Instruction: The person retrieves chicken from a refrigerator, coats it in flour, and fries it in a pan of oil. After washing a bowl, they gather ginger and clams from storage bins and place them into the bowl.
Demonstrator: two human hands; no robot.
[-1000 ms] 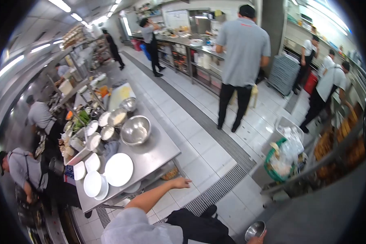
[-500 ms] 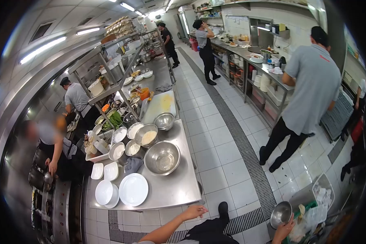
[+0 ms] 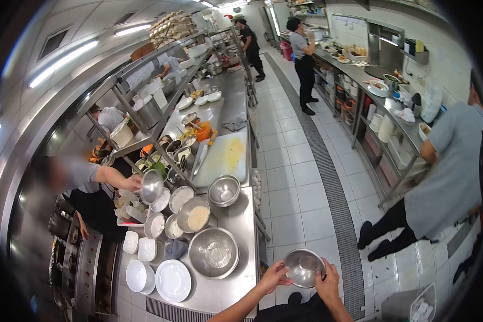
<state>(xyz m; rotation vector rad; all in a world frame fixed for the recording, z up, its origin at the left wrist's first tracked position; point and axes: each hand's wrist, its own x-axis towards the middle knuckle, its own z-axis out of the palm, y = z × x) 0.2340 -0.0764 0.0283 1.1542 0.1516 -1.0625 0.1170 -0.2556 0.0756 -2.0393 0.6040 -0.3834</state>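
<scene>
A shiny metal mixing bowl (image 3: 305, 264) is between my two hands, above the tiled floor just right of the steel table (image 3: 240, 279). My left hand (image 3: 274, 277) is closed on the bowl's left rim. On its right side, my right hand (image 3: 328, 281) grips the rim. The bowl looks empty inside. Nearest to my left hand on the table is a large metal bowl (image 3: 213, 253), with a white plate (image 3: 173, 280) and a stack of white bowls (image 3: 139, 276) beyond it.
Bowls of white powder (image 3: 182, 198) stand near a cutting board (image 3: 220, 158) with a knife. On the left, a co-worker's hand (image 3: 131, 182) holds a metal bowl (image 3: 152, 186) over the table. Another person (image 3: 445, 166) stands at the right counter. A bin (image 3: 413, 305) is at lower right.
My right hand has brought the bowl from the bin area to in front of me, and my left hand has joined it. The left co-worker has lifted a metal bowl over the table.
</scene>
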